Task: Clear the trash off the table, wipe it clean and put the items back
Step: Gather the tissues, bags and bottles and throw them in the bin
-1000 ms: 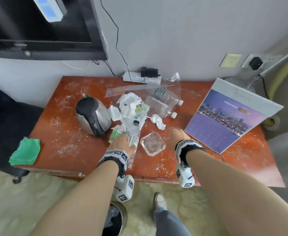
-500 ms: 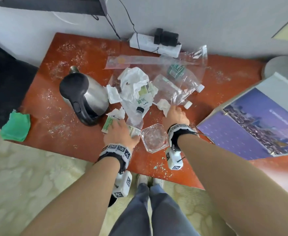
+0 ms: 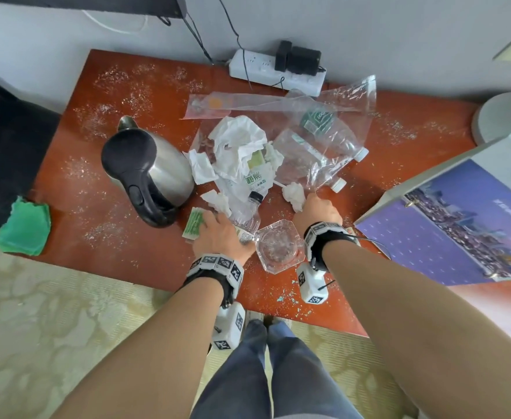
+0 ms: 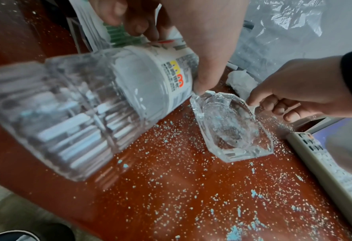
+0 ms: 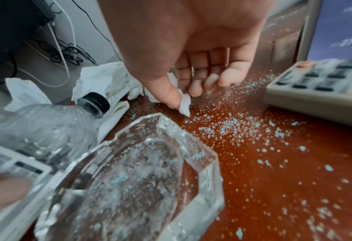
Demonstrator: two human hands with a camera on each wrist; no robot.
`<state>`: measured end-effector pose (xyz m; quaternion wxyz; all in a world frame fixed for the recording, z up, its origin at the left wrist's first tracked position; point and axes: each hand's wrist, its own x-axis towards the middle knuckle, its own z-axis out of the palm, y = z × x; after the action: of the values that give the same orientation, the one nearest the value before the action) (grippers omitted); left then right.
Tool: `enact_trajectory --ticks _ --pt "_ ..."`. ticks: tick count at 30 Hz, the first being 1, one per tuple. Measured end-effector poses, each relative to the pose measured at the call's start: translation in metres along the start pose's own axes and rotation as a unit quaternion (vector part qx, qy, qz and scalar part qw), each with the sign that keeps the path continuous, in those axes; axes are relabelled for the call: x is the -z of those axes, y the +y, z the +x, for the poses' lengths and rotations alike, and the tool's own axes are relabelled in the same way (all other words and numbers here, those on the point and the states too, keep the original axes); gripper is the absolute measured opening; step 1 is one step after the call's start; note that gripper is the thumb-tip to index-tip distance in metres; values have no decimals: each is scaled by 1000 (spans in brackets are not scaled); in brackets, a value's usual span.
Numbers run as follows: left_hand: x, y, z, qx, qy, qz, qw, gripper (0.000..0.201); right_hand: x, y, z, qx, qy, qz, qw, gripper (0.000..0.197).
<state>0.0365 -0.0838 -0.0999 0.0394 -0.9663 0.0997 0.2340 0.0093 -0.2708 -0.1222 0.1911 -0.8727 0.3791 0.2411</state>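
Note:
Trash is piled mid-table: crumpled tissues, a white bag, clear plastic bags and empty bottles. My left hand [image 3: 222,234] [image 4: 202,48] grips a clear bottle [image 3: 246,214] [image 4: 88,114] with a black cap, lying on its side, fingers also over a green packet [image 3: 194,223]. My right hand [image 3: 317,211] [image 5: 181,94] pinches a crumpled white tissue [image 3: 293,192] [image 5: 184,104] between thumb and forefinger, just beyond the glass ashtray [image 3: 278,247] [image 5: 140,179]. Pale crumbs are scattered over the red-brown table [image 3: 103,219].
A steel kettle [image 3: 154,170] stands left of the pile and a green cloth [image 3: 24,228] lies on the left edge. A power strip [image 3: 275,74] sits at the back wall. A purple calendar [image 3: 459,225] and a remote [image 5: 319,84] lie to the right.
My right hand has reached forward from beside the ashtray and taken hold of the tissue. My left hand has stayed on the bottle. The head view has tilted down.

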Motion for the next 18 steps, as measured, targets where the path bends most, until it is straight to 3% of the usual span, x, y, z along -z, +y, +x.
enact_trajectory --ticks 6,18 --pt "13 -5 -10 5 -22 -16 1000 82 11 12 -21 -17 -19 17 1000 28" --pt "20 -47 -54 -38 -42 -58 997 72 5 22 -103 16 34 4 999 23"
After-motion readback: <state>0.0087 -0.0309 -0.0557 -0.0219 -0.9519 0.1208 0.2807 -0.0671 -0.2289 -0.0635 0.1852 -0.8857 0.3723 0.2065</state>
